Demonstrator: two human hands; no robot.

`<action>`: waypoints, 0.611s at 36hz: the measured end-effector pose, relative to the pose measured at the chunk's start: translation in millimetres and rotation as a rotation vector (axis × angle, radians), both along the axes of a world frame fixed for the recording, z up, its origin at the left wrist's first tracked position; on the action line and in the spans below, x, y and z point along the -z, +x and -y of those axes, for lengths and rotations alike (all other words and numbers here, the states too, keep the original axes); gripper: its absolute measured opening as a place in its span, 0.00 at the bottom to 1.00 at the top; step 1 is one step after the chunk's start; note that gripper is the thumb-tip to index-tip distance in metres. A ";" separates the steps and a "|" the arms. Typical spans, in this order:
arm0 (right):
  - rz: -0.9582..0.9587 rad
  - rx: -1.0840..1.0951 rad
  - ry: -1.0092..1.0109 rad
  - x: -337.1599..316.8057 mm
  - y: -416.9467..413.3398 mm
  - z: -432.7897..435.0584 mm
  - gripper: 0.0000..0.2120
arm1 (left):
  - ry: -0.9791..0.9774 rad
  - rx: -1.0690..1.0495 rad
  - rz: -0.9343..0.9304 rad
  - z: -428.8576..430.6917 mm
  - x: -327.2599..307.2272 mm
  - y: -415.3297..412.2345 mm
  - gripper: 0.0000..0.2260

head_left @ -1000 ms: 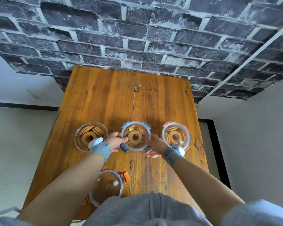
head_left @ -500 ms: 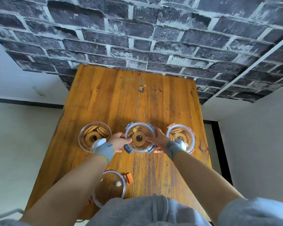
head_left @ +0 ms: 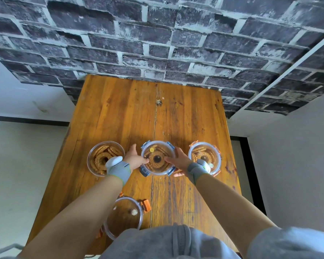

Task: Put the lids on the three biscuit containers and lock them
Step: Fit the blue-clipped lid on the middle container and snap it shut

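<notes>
Three round clear biscuit containers stand in a row on the wooden table (head_left: 185,113). The left container (head_left: 101,156) has no lid. The middle container (head_left: 157,157) carries a lid with blue clips, and the right container (head_left: 204,156) carries a lid with orange clips. My left hand (head_left: 134,158) presses on the middle container's left side, thumb on the lid. My right hand (head_left: 178,161) presses on its right side. A spare clear lid with orange clips (head_left: 124,215) lies near the table's front edge, partly behind my left forearm.
A dark brick wall (head_left: 157,43) rises right behind the table's far edge. Pale floor lies to the left and right of the table. Both wrists wear grey bands. My grey clothing fills the bottom of the view.
Both hands have shifted up along the sides of the middle container. My right hand has moved from its lower right corner onto the lid's right edge.
</notes>
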State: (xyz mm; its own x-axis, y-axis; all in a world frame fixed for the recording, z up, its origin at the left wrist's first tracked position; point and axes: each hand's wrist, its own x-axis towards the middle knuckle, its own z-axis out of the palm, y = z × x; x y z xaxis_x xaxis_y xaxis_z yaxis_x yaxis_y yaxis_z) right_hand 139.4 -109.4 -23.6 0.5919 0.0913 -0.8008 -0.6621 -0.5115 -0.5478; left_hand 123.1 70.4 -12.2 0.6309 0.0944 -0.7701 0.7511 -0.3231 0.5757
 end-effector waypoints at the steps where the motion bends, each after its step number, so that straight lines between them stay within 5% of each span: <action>1: 0.006 0.005 0.003 0.8 -0.7 -1.1 0.34 | 0.053 0.043 0.051 1.5 -4.3 5.7 0.39; 5: 0.012 0.028 -0.002 -0.1 0.1 0.1 0.38 | 0.204 0.194 0.205 11.6 -23.2 35.6 0.40; 10: -0.001 0.011 -0.007 4.8 -1.3 -1.6 0.38 | 0.360 0.379 0.136 8.8 -18.7 36.3 0.31; 12: 0.003 0.005 -0.004 5.6 2.1 -1.2 0.38 | 0.330 0.353 0.096 4.7 -13.5 31.3 0.25; 22: -0.007 -0.004 -0.003 4.5 3.3 0.9 0.36 | 0.221 0.310 0.028 -0.8 -12.7 31.1 0.28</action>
